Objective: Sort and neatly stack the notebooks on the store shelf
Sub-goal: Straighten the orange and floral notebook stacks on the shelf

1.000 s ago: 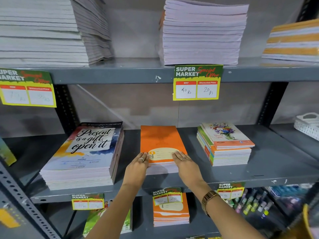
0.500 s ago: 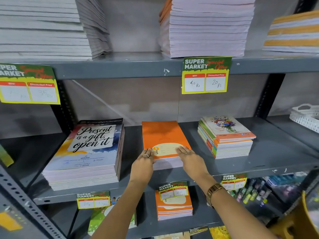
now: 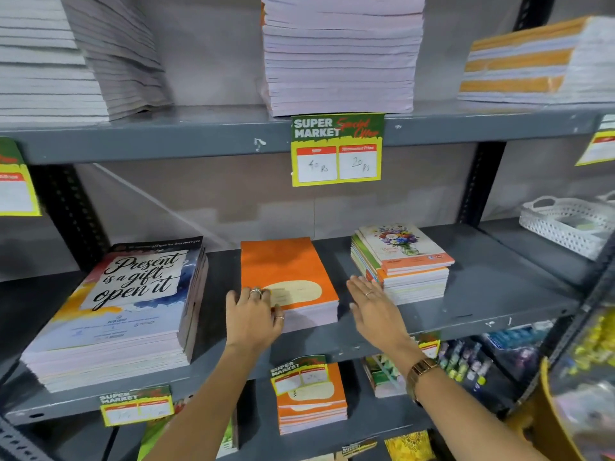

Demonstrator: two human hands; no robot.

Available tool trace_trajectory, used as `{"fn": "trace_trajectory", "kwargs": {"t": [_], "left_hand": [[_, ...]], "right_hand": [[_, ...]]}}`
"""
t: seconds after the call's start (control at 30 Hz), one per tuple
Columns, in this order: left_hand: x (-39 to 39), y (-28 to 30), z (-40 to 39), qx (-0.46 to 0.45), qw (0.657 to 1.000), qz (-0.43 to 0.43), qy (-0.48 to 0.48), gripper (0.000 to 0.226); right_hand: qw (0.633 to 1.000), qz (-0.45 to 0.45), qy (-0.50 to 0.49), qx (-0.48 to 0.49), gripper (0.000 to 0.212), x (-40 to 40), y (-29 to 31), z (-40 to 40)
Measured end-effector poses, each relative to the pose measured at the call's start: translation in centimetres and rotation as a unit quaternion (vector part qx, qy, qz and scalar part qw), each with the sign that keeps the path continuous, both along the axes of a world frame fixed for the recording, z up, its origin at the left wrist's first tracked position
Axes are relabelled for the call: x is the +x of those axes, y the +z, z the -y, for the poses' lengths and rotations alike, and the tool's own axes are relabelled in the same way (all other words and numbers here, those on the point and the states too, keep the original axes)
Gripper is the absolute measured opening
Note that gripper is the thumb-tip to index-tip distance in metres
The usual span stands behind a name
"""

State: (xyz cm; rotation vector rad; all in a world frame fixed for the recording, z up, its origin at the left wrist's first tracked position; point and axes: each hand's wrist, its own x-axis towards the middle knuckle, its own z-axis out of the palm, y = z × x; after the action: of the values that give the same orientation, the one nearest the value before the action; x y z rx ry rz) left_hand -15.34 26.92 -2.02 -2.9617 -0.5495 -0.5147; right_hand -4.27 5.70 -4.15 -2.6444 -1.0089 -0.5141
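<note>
On my feed I see a yellow-and-green price tag [image 3: 336, 149] hanging from the upper shelf edge, a white perforated basket [image 3: 565, 224] sitting at the far right of the middle level, and small bottles [image 3: 466, 364] crowding the lower right, too blurred to identify.

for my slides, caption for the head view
Left hand on the orange notebook stack; right hand open beside it.

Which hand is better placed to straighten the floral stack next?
Right. The right hand hovers open beside the floral stack, fingertips near its corner; the left hand rests on the orange stack.
</note>
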Motion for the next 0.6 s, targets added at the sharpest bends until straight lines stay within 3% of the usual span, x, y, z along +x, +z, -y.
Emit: {"fn": "trace_trajectory", "kwargs": {"t": [0.23, 0.33, 0.6], "left_hand": [[4.7, 0.4, 6.8, 0.01, 0.997, 0.044, -0.07, 0.03], [7.5, 0.5, 9.4, -0.006, 0.994, 0.045, -0.099, 0.041], [13.6, 0.0, 14.7, -0.05, 0.987, 0.025, -0.15, 0.053]], "right_hand": [[0.998, 0.008, -0.062, 0.025, 0.046, 5.6, 2.0, 6.7], [0.995, 0.02, -0.085, 0.052, 0.045, 7.8, 2.8, 8.8], [0.994, -0.053, -0.093, 0.029, 0.057, 13.2, 2.4, 13.3]]}}
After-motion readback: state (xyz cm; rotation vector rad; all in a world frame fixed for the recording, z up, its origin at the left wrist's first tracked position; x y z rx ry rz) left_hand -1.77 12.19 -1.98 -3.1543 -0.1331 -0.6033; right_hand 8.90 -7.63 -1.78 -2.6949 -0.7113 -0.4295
